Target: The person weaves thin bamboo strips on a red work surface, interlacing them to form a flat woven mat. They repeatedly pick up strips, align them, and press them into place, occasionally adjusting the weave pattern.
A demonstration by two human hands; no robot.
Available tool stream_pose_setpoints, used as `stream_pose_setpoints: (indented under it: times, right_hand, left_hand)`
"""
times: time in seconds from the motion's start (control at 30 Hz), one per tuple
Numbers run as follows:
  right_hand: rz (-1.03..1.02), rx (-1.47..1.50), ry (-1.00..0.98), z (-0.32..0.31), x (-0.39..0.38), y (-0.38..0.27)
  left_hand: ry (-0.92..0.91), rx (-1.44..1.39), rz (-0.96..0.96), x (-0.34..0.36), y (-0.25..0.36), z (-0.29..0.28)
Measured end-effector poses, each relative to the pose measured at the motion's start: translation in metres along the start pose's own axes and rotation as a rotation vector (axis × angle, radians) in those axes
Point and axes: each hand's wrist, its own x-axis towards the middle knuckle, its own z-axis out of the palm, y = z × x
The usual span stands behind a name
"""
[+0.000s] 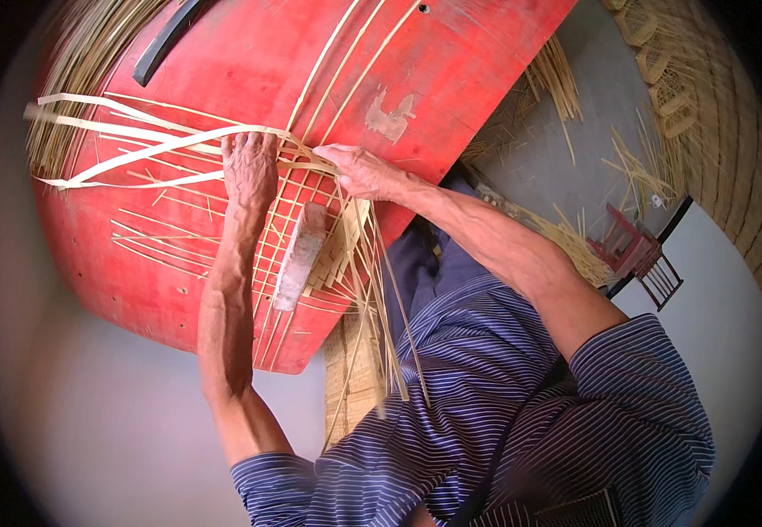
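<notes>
A partly woven lattice of pale bamboo strips (280, 230) lies on a red board, with loose ends fanning out on both sides. My left hand (250, 167) is closed over the strips at the lattice's far edge, its fingers curled down. Wide pale strips (148, 151) run out to the left from under it. Just to the right, my right hand (362, 172) pinches a strip at the far right corner of the weave; the fingertips are partly hidden. A worn block (300, 256), greyish and oblong, rests on the lattice nearer to me.
The red board (179, 299) tilts across the view. Bundled thin strips (78, 83) and a dark curved bar (166, 39) lie at the far left. Long strips hang over the board's near edge towards my lap. A small red-brown chair (631, 246) and scattered strips (644, 180) are at right.
</notes>
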Motion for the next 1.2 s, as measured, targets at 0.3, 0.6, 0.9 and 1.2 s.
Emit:
stream_pose_setpoints:
  times: [0.3,0.6,0.9,1.2]
  right_hand:
    - [-0.004,0.043,0.013,0.001,0.002,0.002]
    - [-0.076,-0.010,0.001,0.004,0.004,0.005]
    - [0.123,0.174,-0.144,-0.013,0.007,0.000]
    - [0.477,0.980,0.368,-0.031,0.022,0.009]
  left_hand:
    - [-0.269,-0.530,-0.098,0.009,-0.029,0.033]
    - [-0.231,-1.026,-0.262,0.010,-0.015,0.026]
    - [-0.019,-1.936,-0.678,0.012,0.006,0.027]
    - [-0.113,-2.000,-0.673,0.017,0.003,0.023]
